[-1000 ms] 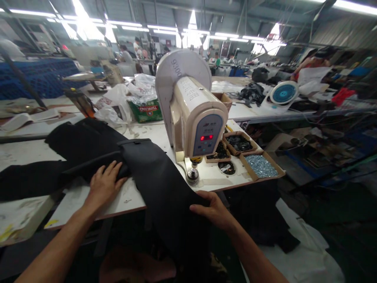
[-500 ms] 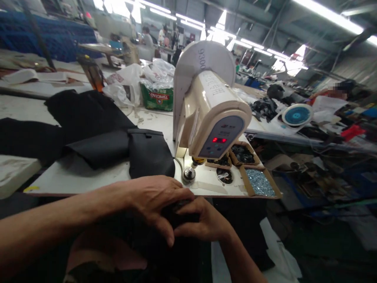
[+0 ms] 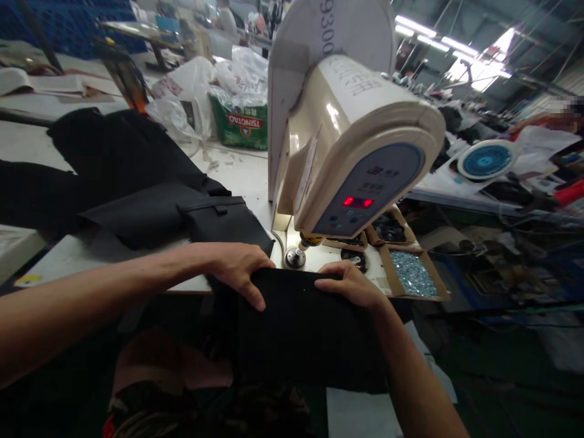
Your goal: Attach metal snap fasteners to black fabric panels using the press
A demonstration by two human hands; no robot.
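A flat black fabric piece (image 3: 310, 334) hangs between my two hands, its top edge close to the press machine (image 3: 365, 158). My left hand (image 3: 241, 271) grips its upper left corner, thumb on the near face and fingers behind. Along the top edge to the right, my right hand (image 3: 349, 283) pinches the same piece, its other fingers partly hidden. A tiny pale dot shows on the fabric near the top. Just beyond the edge stands the machine's round metal die (image 3: 295, 258), with the machine's red digits lit above it.
Black fabric pieces (image 3: 132, 164) lie on the table at left. Right of the die are a cardboard box of small silvery parts (image 3: 414, 274) and a box of dark parts (image 3: 389, 228). Behind stand a green Tsingtao carton (image 3: 239, 125) and a blue fan (image 3: 487, 160).
My hands have moved apart, and the black piece is now spread flat between them, raised near the die. The view has shifted closer to the machine.
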